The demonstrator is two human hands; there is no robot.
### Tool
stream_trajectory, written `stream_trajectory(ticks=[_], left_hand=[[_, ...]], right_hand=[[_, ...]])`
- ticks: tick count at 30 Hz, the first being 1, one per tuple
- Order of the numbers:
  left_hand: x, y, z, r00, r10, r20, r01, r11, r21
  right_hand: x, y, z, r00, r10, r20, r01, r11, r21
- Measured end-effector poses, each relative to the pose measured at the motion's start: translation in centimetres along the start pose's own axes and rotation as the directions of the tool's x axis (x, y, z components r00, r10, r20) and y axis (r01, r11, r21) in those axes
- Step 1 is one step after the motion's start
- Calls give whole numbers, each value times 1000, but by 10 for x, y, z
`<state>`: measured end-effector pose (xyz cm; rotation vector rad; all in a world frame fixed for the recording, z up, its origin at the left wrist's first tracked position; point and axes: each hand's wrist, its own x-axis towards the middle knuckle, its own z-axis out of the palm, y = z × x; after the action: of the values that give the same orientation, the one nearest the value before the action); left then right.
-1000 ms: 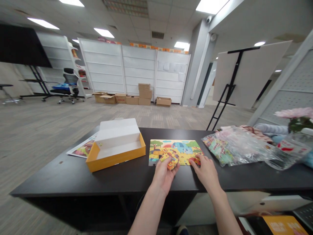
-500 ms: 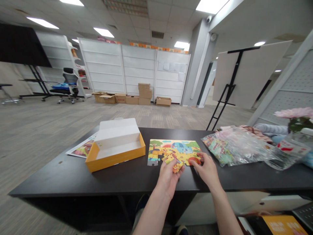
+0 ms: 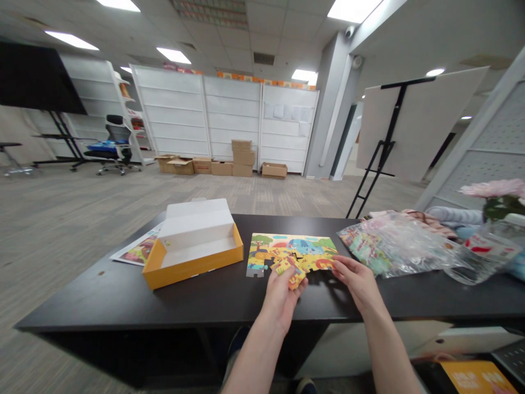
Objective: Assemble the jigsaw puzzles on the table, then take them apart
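A partly joined jigsaw puzzle [image 3: 305, 245] with a blue elephant, trees and yellow ground lies flat on the black table. Dark gaps show in its middle and along its lower side. My left hand [image 3: 283, 293] is closed round a small stack of puzzle pieces [image 3: 292, 273], thumb on top, just over the puzzle's near edge. At the lower right corner, my right hand [image 3: 356, 279] pinches the edge of a puzzle piece [image 3: 324, 265] bearing an orange-red shape. My fingers partly cover that corner.
Left of the puzzle stands an open yellow box [image 3: 192, 262] with a white inside, partly over a printed sheet [image 3: 137, 249]. To the right lie a clear plastic bag [image 3: 402, 246] with colourful contents and a plastic bottle [image 3: 488, 249]. The black table [image 3: 164, 306] has its front edge near me.
My right hand has shifted right, from on top of the lower right piece to the puzzle's corner. A dark gap now shows in the puzzle's middle. My left hand has barely moved.
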<state>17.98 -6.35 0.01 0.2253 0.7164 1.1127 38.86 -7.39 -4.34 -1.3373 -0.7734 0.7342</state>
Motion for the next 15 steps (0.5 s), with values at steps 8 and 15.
stream_trajectory(ticks=[8, 15], left_hand=[[1, -2, -1, 1000, -23, 8, 23, 1000, -3], [-1, -4, -1, 996, -56, 71, 56, 998, 6]], right_hand=[[3, 4, -7, 979, -202, 25, 197, 909, -368], [-15, -18, 3, 988, -153, 1, 153, 988, -33]])
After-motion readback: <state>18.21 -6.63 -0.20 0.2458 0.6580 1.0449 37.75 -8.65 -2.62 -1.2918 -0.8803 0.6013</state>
